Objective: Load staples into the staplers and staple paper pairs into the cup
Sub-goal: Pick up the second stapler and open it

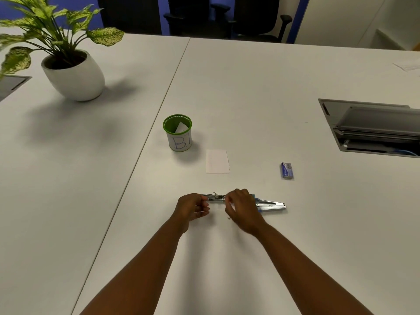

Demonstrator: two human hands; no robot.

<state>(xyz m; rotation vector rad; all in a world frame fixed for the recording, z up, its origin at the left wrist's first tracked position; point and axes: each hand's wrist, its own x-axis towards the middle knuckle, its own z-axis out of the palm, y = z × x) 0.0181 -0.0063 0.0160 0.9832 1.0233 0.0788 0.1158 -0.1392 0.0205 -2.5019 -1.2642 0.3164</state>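
A stapler (270, 205) lies swung wide open on the white table, its metal staple channel running left and its blue-edged top arm pointing right. My left hand (193, 208) grips the left end of the channel. My right hand (241, 208) rests over the stapler's middle, fingertips pinched at the channel; a small staple strip seems to be there, but I cannot tell for sure. Behind them lies a small piece of white paper (217, 161). A green-rimmed white cup (178, 142) marked in blue pen stands further back, with folded paper inside. A small blue staple box (287, 170) lies to the right.
A potted plant in a white pot (75, 76) stands at the far left. An open cable hatch (372, 128) is sunk into the table at the right. A seam between tables (145, 144) runs diagonally. Dark office chairs (227, 17) stand beyond the far edge.
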